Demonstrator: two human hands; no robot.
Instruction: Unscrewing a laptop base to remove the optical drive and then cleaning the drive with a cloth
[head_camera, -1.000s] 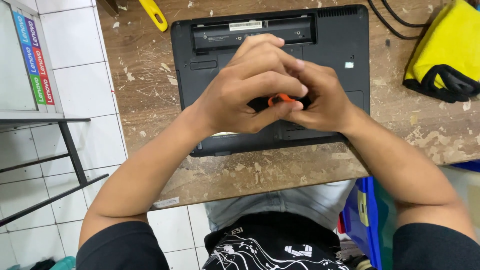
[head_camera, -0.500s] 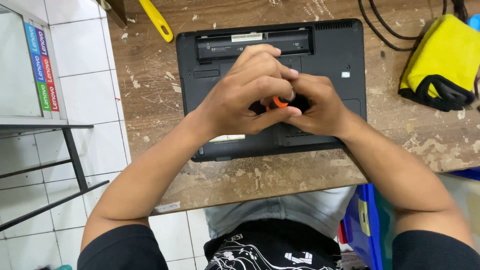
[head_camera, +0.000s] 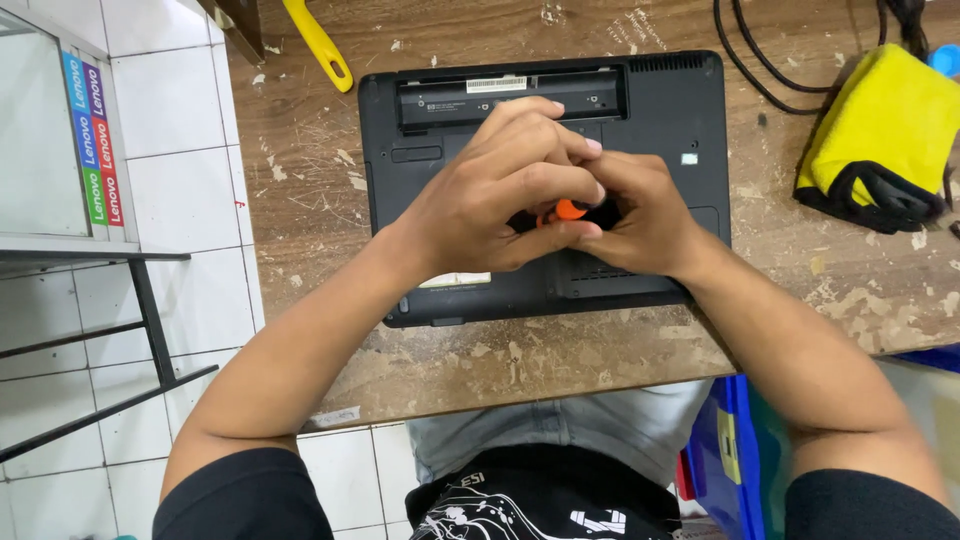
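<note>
A black laptop (head_camera: 650, 110) lies upside down on a worn wooden table (head_camera: 560, 365), its empty battery bay at the far edge. Both hands meet over the middle of its underside. My left hand (head_camera: 490, 200) and my right hand (head_camera: 640, 215) are closed together around a small tool with an orange and black handle (head_camera: 570, 209), of which only a bit shows between the fingers. The tool's tip is hidden under the hands.
A yellow cloth with black trim (head_camera: 880, 140) lies at the right, black cables (head_camera: 760, 60) behind it. A yellow tool handle (head_camera: 318, 42) lies at the far left. A glass cabinet (head_camera: 50, 150) stands on the tiled floor, and a blue bin (head_camera: 725, 460) sits under the table.
The hands stay clasped on the orange-handled tool over the laptop. The view has shifted slightly, so the laptop sits a little lower in frame.
</note>
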